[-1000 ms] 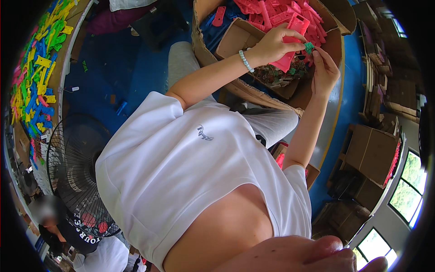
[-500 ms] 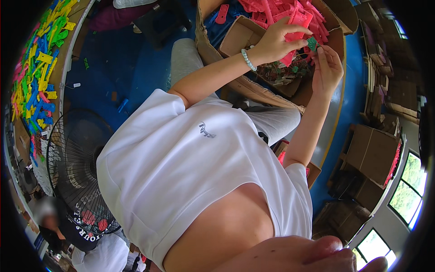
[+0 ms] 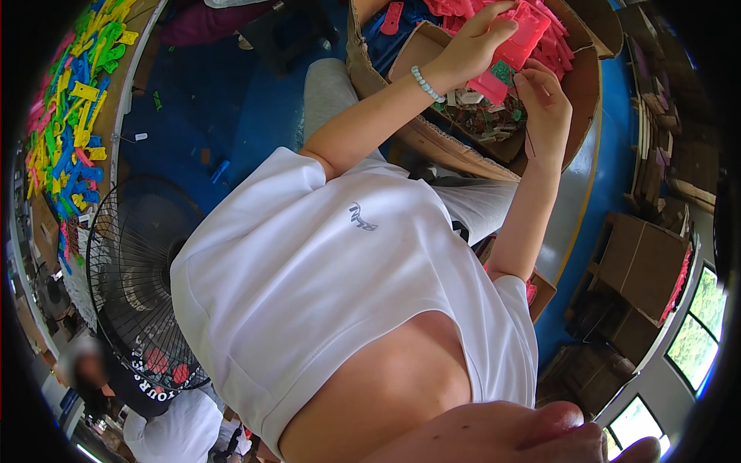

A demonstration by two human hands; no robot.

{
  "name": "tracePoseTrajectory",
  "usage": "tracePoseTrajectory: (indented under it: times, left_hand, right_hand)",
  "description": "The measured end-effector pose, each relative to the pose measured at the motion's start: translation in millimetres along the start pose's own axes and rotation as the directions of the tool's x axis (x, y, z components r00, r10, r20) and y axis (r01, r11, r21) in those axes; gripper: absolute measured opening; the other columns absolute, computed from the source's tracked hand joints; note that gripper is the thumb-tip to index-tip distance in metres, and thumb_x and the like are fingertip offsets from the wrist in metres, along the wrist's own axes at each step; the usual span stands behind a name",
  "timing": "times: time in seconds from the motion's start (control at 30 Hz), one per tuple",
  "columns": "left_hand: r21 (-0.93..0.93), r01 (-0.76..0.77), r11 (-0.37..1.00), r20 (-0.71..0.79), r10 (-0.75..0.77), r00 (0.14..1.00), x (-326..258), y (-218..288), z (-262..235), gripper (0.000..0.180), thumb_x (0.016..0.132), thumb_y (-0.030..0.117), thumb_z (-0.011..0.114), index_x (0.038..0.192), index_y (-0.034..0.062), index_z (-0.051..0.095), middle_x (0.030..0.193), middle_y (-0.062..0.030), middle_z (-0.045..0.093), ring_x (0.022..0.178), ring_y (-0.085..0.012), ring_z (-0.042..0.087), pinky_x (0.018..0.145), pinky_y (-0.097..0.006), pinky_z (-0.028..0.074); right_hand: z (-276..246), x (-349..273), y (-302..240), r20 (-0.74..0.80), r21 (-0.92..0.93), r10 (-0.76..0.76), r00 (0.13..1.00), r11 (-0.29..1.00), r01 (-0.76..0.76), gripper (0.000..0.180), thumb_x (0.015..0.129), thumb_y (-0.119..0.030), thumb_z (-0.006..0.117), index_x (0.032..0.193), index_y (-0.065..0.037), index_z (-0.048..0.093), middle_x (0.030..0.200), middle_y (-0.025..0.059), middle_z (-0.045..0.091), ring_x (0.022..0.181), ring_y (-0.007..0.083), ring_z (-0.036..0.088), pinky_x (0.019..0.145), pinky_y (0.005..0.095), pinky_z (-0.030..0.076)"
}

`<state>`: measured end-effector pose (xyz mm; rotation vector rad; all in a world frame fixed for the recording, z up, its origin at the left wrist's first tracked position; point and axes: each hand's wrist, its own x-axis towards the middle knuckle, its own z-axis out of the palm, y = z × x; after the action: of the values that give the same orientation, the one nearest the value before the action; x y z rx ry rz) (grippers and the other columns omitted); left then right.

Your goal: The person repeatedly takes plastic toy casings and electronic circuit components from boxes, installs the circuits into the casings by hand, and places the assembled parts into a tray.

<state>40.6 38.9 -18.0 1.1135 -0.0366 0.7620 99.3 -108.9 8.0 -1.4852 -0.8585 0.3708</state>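
A: Head view, and we're looking down past a white T-shirt (image 3: 340, 309) at both hands working over a cardboard box (image 3: 432, 139) near the top of the frame.

B: We see the left hand (image 3: 472, 48), beaded bracelet (image 3: 427, 83) on the wrist, with its fingers curled over a pink plastic piece (image 3: 519, 37). It's closed on that piece, thumb underneath as far as we can tell.

A: And the right hand (image 3: 546, 108) sits just beside it, fingers loosely bent, fingertips touching a small green circuit board (image 3: 503, 72) right under the pink piece. Whether it truly pinches that board, we can't tell.

B: The pink piece is held above the box, against a heap of more pink pieces (image 3: 556, 38) lying at the top edge.

A: Below the hands, inside the box, we make out a tray of small green and brown parts (image 3: 478, 123).

B: Off to the left, a tabletop (image 3: 116, 116) carries a scatter of yellow, green, blue and pink pieces (image 3: 69, 116), well apart from the hands.

A: And a black floor fan (image 3: 135, 270) stands lower left on the blue floor (image 3: 231, 100).
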Motion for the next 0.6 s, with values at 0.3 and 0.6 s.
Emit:
tracePoseTrajectory:
  times: [0.3,0.6]
  left_hand:
    - [0.435,-0.174,0.884,-0.063,0.223,0.973,-9.6,6.6,0.6,0.048,0.098,0.021,0.056,0.141,0.0037,0.046,0.127,-0.0089,0.059,0.094,-0.0139,0.062,0.078,-0.023,0.049]
    - [0.071,-0.084,0.994,0.120,0.075,0.990,-28.4,13.1,3.5,0.047,0.090,0.002,0.058,0.137,0.0037,0.050,0.118,-0.0107,0.064,0.099,-0.0140,0.064,0.091,-0.029,0.051]
  right_hand:
    - [4.9,2.3,1.3,-0.081,0.053,0.041,0.996,0.998,-0.036,0.016,0.085,-0.002,0.069,0.098,0.007,0.065,0.115,0.0104,0.063,0.092,0.0123,0.061,0.079,0.0250,0.051]
    - [-2.9,0.9,-10.9,-0.129,0.067,0.033,0.991,0.997,-0.025,0.014,0.083,0.000,0.070,0.095,0.007,0.067,0.110,0.0098,0.065,0.092,0.0123,0.060,0.079,0.0254,0.051]
